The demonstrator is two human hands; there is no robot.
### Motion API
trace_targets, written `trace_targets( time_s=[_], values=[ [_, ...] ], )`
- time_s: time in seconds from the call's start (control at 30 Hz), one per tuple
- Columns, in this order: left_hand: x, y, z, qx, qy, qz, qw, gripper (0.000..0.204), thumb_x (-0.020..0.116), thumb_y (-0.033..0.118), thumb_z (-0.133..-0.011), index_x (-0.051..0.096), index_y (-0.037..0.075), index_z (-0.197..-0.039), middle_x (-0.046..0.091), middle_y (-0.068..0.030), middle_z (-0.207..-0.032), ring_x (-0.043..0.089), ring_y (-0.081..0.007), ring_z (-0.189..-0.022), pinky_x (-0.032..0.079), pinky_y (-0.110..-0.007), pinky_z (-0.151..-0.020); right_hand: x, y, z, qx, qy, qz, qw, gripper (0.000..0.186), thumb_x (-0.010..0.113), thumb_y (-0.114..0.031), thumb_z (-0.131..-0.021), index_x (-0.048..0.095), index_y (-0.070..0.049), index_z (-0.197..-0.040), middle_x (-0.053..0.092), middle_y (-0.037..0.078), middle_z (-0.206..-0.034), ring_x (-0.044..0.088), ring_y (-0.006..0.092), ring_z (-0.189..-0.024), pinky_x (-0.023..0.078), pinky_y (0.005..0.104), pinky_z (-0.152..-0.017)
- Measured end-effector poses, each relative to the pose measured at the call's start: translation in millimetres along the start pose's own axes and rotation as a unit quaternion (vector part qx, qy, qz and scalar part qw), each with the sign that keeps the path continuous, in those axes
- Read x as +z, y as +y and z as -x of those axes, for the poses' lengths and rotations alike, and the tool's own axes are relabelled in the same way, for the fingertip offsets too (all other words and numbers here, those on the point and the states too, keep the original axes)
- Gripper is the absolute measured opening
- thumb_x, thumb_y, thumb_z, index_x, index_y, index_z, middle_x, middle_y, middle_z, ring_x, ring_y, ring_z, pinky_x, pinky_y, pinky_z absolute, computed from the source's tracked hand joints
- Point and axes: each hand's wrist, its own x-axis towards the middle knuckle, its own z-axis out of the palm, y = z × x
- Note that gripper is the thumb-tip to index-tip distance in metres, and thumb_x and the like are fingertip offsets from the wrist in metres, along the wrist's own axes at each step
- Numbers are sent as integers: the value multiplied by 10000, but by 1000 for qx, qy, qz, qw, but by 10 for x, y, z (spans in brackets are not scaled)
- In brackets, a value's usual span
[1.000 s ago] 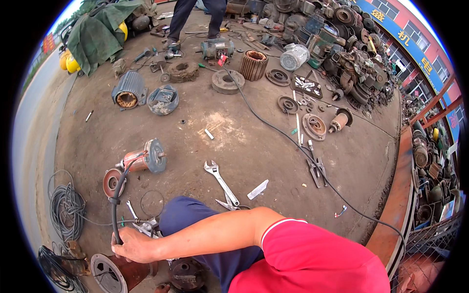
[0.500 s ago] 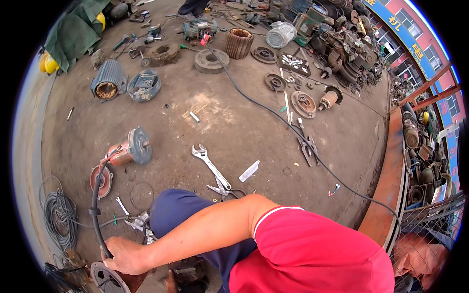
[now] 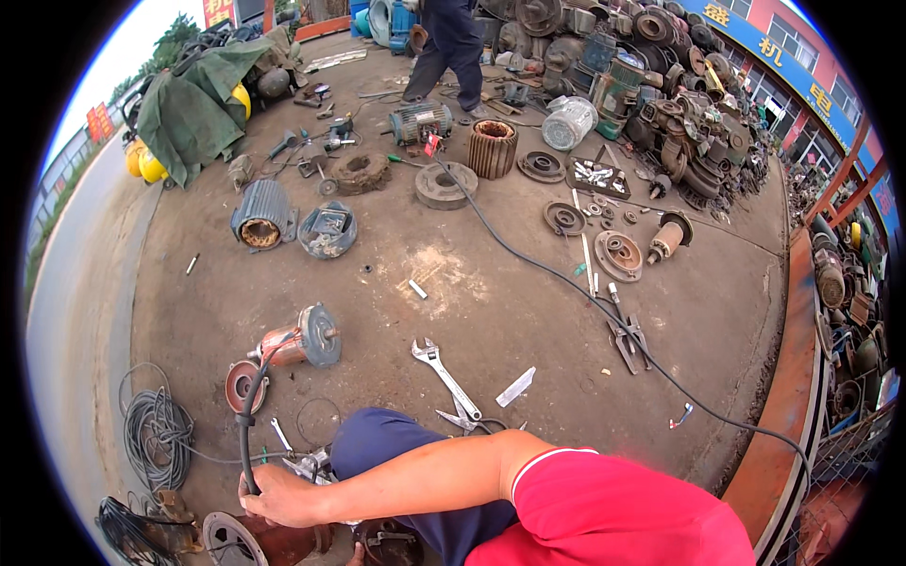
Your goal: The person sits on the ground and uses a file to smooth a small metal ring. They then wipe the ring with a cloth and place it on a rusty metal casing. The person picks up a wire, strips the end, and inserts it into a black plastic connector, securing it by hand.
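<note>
My right hand, at the end of a bare forearm with a red sleeve, is closed round a thick black cable. The cable rises past a red round end cover toward a motor with a reddish body and grey end. Below the hand lies a rusty motor housing with a round grey flange. Only a fingertip of my left hand shows at the bottom edge, beside a dark motor part; the rest is hidden. My knee in blue trousers is under the right forearm.
An adjustable wrench and scissors lie ahead of my knee. Coiled grey cable sits at left. A long black cable crosses the ground. Motor parts are heaped far right; a person stands at the back.
The view has tilted up, so the scene sits lower and further right, showing more of the background. My right hand still grips the cable.
</note>
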Motion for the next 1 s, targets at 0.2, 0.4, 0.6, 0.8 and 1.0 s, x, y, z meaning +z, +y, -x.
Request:
trace_targets(
  time_s=[0.2,0.4,0.6,0.8,1.0],
  values=[
    [41,163,164,23,6,15,1000,517,649,559,-869,690,62,-1006,547,20,-692,462,-120,-566,375,-310,-492,93,-100,-14,-4,-17,10,1000,148,558,-139,-913,543,-13,-836,598,49,-679,552,128,-516,454,308,-487],
    [284,101,266,25,-14,27,999,514,646,561,-871,693,67,-1006,547,20,-692,464,-120,-566,373,-310,-490,11,-68,56,-5,-3,33,999,136,558,-138,-910,554,-22,-840,600,46,-672,556,139,-515,453,317,-490],
    [339,171,454,77,15,-37,996,529,662,564,-861,626,122,-1150,554,25,-690,470,-106,-563,373,-294,-479,32,-52,29,-11,1,-4,1000,132,566,-143,-900,569,-21,-850,611,46,-679,558,140,-523,451,327,-494],
    [596,405,525,135,54,-216,965,547,664,421,-870,681,-111,-996,683,-124,-783,645,-175,-729,518,-317,-633,-346,-100,86,7,28,19,999,164,562,-157,-908,585,3,-885,635,62,-759,579,138,-558,502,317,-536],
    [458,1578,1928,49,93,-105,989,491,722,440,-848,634,-28,-729,601,-64,-650,528,-124,-555,424,-299,-488,-350,-206,-3,14,32,-15,999,134,561,-127,-922,578,6,-927,652,73,-792,601,122,-576,499,282,-532]
  ],
)
